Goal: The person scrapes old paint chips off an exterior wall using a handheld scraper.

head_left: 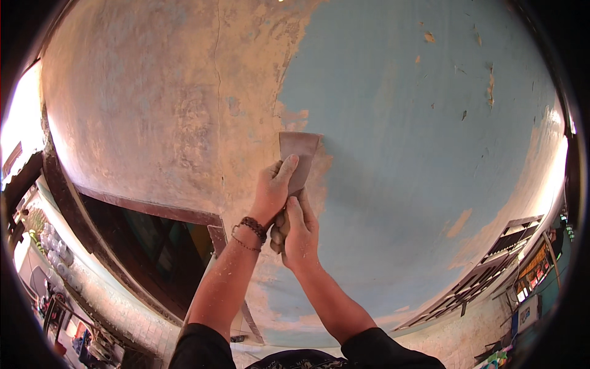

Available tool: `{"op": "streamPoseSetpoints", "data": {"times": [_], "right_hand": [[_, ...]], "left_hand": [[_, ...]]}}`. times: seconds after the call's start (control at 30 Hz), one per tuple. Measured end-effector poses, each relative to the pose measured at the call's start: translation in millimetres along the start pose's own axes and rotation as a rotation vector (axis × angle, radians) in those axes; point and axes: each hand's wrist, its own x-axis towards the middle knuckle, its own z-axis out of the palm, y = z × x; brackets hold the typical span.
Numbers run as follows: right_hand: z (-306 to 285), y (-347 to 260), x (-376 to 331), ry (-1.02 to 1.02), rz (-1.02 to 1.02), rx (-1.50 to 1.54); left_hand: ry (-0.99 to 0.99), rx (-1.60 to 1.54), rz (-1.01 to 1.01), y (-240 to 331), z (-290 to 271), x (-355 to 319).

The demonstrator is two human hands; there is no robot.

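Two hands hold one scraper [301, 147]. The left hand [270, 187] is wrapped around it, thumb flat on the wide blade. The right hand [301, 237] grips it lower down. The blade is up at the wall [153, 92], by the edge of the blue paint [418, 154]. Far left, pale lumps [56, 253] sit piled; I cannot tell if they are bottles or bags, or what is inside.
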Motion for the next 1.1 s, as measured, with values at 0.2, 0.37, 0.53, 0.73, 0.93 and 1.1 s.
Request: {"op": "streamPoseSetpoints", "data": {"times": [0.2,0.37,0.53,0.73,0.93,1.1], "right_hand": [[6,-29,15,-0.062,0.068,-0.032],[-14,-20,-5,0.01,0.102,-0.104],[-5,-37,4,-0.021,0.08,-0.144],[-15,-32,-1,0.016,0.084,-0.193],[4,-35,4,0.012,0.053,-0.165],[-2,-28,9,0.001,0.055,-0.18]], "left_hand": [[0.003,-0.205,-0.078,41,11,10],[0.078,-0.111,-0.067,5,20,-11],[0.036,-0.291,-0.125,28,24,-1],[0.096,-0.267,-0.071,4,27,1],[0.003,-0.419,-0.182,32,19,2],[0.071,-0.21,-0.026,19,18,7]]}}
